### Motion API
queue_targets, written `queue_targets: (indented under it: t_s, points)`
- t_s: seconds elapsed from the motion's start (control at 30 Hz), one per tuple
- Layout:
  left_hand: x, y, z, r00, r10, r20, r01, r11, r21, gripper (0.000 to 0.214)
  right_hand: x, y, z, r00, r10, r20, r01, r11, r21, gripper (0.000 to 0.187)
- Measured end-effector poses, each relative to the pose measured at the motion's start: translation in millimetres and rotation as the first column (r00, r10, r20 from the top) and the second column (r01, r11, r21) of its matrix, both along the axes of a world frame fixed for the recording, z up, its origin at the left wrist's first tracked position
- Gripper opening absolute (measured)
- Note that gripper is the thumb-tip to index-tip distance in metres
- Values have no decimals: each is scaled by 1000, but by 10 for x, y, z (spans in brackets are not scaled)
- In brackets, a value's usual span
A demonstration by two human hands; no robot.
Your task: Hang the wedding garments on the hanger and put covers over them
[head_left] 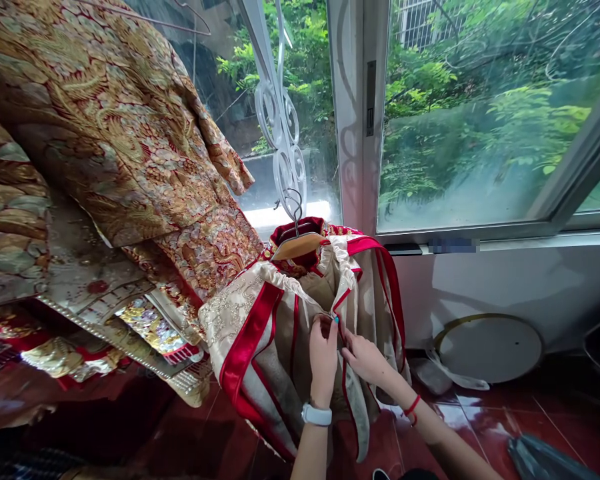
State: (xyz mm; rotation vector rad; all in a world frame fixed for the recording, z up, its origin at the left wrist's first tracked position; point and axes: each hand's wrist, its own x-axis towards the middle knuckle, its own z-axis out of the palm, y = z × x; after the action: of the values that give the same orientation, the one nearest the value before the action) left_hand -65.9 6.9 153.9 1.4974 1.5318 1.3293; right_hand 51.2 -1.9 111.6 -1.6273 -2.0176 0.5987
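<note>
A cream brocade garment (233, 313) with wide red satin bands and gathered neck edges hangs on a wooden hanger (300, 248) by the window. My left hand (324, 353), with a white watch on the wrist, pinches the red-piped front edge just below the neck opening. A small turquoise spot shows at its thumb tip; I cannot tell what it is. Close by on the right, my right hand (366, 360), wearing a red cord bracelet, has its fingers closed on the same front edge lower down. The fingers partly hide the cloth between them.
Gold and red embroidered robes (130, 133) hang close on the left. White scrolled ironwork (284, 140) stands before the window (460, 147). A round white board (490, 350) leans on the wall, with plastic bags (433, 377) near it on the red tiled floor (460, 433).
</note>
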Motion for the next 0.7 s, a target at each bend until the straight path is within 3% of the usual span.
queue_targets:
  t_s: [0.17,0.3,0.43,0.5,0.6,0.7]
  points:
    - [-53,209,12,978,74,-196,-79,997,-13,16,-86,313,278,961,-137,-241,188,962,199,29]
    - [-119,340,61,935,114,-335,-133,991,-33,17,-96,524,425,957,-148,-248,189,970,152,14]
    - [-90,339,97,907,131,-401,-151,988,-19,21,-78,514,351,962,-26,-272,68,987,147,12]
    - [-52,334,120,915,117,-386,-138,990,-27,21,-88,459,273,964,8,-267,29,990,135,15]
    - [-18,357,162,958,117,-263,-137,989,-57,15,-127,391,201,961,-88,-264,118,988,102,15]
    - [-31,372,181,993,91,-72,-95,994,-60,13,-173,389,230,967,-148,-207,173,979,111,30]
